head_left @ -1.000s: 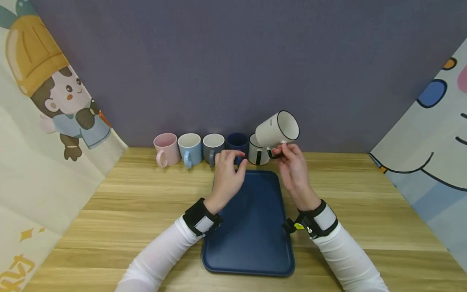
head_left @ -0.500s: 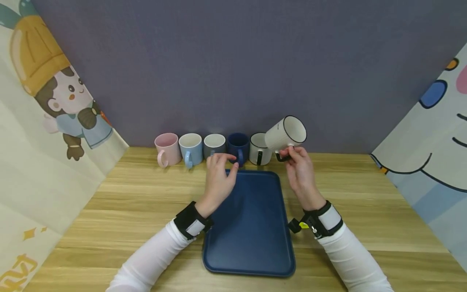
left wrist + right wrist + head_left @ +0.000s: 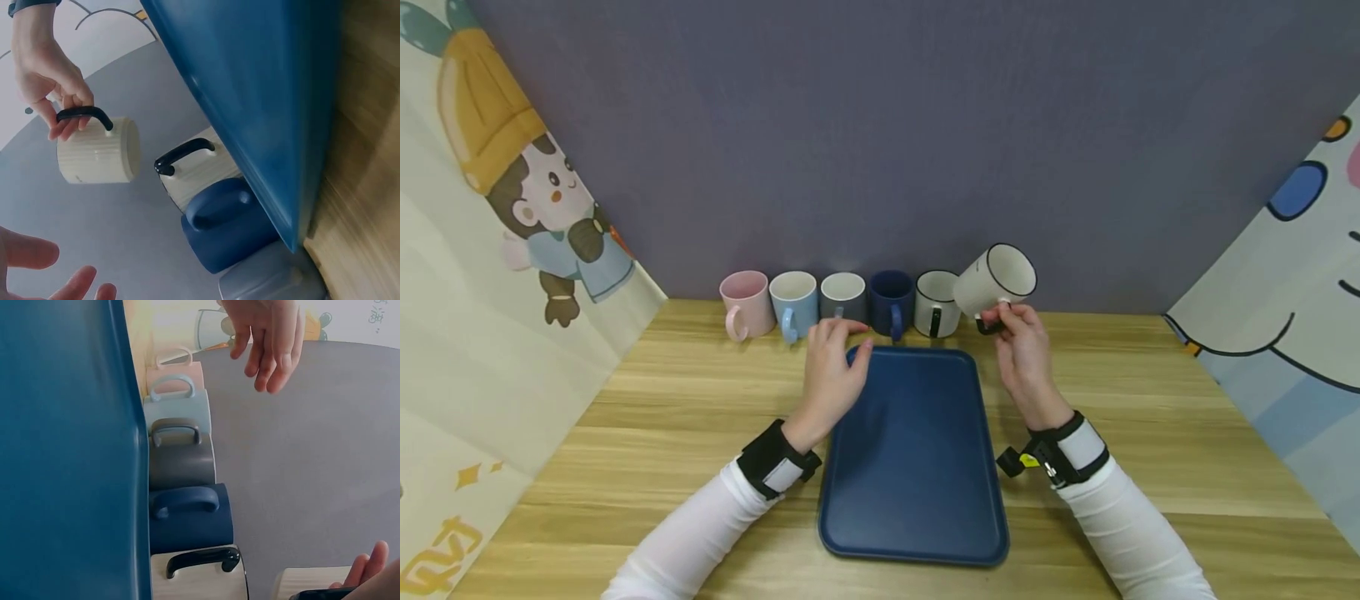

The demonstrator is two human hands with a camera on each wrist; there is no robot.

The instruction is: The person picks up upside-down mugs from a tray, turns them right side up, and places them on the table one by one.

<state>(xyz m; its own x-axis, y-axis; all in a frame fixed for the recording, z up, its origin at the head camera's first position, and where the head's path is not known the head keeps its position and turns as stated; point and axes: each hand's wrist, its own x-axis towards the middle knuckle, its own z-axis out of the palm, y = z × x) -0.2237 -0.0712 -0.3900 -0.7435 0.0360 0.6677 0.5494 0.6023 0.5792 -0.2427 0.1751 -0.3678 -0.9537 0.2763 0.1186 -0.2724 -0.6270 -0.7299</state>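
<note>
My right hand pinches the black handle of a white ribbed mug with a black rim. That mug is tilted in the air, its mouth toward the upper right. My left hand hovers over the upper left corner of the blue tray, fingers loosely bent and holding nothing. Behind the tray, a row of upright mugs lines the wall: pink, light blue, grey, navy and a second white one with a black handle. In the left wrist view the held mug shows its ribbed side.
A grey-blue partition rises right behind the mug row. Cartoon-printed cloths hang on both sides of the wooden table. The tray's raised rim faces the row of mugs.
My right hand has carried the tilted white mug right and slightly down, away from the row. My left hand has drawn back to the left, away from the navy mug.
</note>
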